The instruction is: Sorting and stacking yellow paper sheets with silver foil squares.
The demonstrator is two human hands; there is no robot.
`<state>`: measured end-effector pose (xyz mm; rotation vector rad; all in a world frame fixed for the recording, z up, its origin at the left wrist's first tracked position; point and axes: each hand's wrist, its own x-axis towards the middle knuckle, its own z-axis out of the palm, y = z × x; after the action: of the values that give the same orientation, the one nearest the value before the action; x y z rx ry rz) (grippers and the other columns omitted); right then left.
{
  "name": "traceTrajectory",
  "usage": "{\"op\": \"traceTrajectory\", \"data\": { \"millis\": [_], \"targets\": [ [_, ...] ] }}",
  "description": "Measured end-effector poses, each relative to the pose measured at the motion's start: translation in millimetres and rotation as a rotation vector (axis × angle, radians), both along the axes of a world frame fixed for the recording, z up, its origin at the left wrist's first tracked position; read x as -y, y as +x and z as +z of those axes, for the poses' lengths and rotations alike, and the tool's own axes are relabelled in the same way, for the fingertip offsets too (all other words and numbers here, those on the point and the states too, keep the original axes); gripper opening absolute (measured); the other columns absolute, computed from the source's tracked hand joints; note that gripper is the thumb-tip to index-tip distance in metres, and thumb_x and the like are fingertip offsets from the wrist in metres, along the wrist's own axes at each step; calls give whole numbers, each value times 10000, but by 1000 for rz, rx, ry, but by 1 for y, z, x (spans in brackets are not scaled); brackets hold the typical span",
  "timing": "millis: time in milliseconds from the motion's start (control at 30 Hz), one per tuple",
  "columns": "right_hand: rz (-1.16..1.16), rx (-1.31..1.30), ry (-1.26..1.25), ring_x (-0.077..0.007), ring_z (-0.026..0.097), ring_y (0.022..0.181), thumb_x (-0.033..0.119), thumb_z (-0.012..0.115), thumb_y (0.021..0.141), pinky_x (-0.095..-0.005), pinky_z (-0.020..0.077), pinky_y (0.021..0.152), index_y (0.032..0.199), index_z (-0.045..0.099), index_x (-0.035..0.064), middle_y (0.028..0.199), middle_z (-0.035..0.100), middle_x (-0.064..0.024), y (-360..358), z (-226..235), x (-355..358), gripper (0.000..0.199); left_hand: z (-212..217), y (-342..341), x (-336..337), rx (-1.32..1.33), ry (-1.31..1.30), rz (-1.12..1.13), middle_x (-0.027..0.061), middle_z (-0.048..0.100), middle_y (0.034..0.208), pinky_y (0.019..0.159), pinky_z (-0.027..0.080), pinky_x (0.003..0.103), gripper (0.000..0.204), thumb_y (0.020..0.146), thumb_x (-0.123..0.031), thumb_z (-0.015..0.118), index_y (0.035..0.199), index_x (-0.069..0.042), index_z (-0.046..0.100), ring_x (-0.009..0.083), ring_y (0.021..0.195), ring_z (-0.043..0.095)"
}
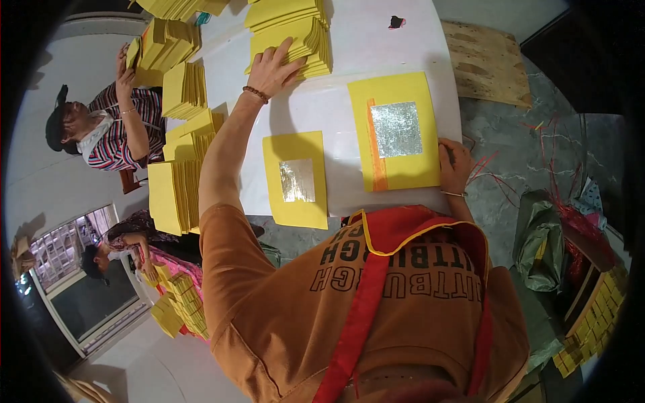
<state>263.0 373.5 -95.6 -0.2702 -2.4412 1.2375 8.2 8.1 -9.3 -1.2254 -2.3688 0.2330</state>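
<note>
Now your left hand [274, 66] reaches far across the white table [366, 40], fingers spread flat on top of a stack of yellow paper sheets [304, 41] at the far side; it presses on the stack's near-left corner and closes on nothing. A beaded bracelet [255, 94] sits on that wrist. Your right hand [454, 168] rests at the table's right edge, touching the right side of a large yellow sheet with a silver foil square [396, 131] and an orange strip down its left part. Its fingers curl at the sheet's edge, but you cannot tell whether they pinch the paper or only lie against it. A thin bangle [454, 194] circles that wrist.

Just left of the large sheet, nearer you, lies a smaller yellow sheet with a foil square [296, 179], apart from both hands and overhanging the near table edge. More yellow stacks [183, 91] line the table's left side. Beyond them a person in a striped shirt [115, 134] handles a stack of their own, and another person in pink [144, 258] sits lower left beside more yellow paper. Red string [487, 176] lies on the floor to your right.
</note>
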Motion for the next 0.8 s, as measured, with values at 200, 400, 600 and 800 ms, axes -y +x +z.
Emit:
{"op": "traceTrajectory", "data": {
  "millis": [200,400,600,800],
  "targets": [
    [-4,19,-13,-186,562,860,151,612,782,-338,353,786,915,665,145,874,644,9,1,-2,0,143,0,1,1,5,-8,5,34,432,1278,686,420,353,345,699,-256,682,1012,-331,557,218,901,509],
    [-7,2,6,-176,561,863,159,611,786,-338,341,807,919,665,143,871,643,14,0,-6,0,144,1,1,1,58,29,17,25,426,1285,718,416,363,329,726,-257,655,1030,-337,559,224,928,504],
    [19,-13,-24,-181,555,882,167,605,792,-336,330,818,928,663,145,877,641,13,1,-5,-2,149,5,0,5,104,-107,67,44,399,1309,775,433,375,408,795,-188,565,1141,-399,522,238,952,498],
    [2,71,-23,-175,548,900,173,596,802,-346,316,832,931,662,158,899,637,16,3,-3,0,146,10,-3,7,174,46,68,74,471,1242,838,446,381,372,858,-175,511,1214,-283,507,276,949,526]
  ]
}}
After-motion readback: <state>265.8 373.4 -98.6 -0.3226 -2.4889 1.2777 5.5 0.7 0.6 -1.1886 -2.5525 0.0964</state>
